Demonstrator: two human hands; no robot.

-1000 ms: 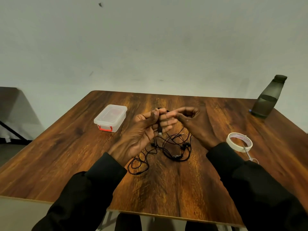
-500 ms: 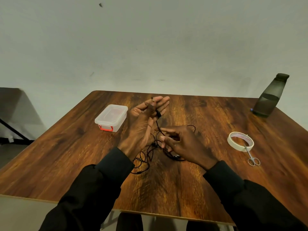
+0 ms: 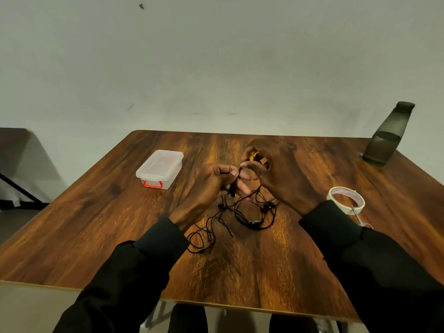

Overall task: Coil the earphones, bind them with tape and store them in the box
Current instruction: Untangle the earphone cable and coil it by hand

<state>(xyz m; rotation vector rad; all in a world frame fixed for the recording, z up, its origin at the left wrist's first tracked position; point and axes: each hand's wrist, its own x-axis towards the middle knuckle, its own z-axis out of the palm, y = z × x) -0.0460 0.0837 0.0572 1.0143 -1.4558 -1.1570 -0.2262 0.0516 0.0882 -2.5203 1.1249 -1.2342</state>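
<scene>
Black earphones (image 3: 249, 218) lie in a loose tangle on the wooden table (image 3: 240, 272), with part of the cable lifted between my hands. My left hand (image 3: 206, 186) pinches the cable near its plug end, fingers curled. My right hand (image 3: 281, 174) is raised just right of it, fingers curled round the cable, their tips meeting the left hand's. A clear plastic box (image 3: 159, 168) with a closed lid and red clasp stands at the left. A roll of white tape (image 3: 346, 199) lies at the right.
Small scissors (image 3: 360, 218) lie against the tape roll's near side. A dark bottle (image 3: 389, 133) stands at the table's far right corner. The table's front edge runs close to my body.
My right hand rose from the tangle on the table up to the left hand's fingertips, drawing cable with it. My left hand closed from a more open pose and dropped slightly.
</scene>
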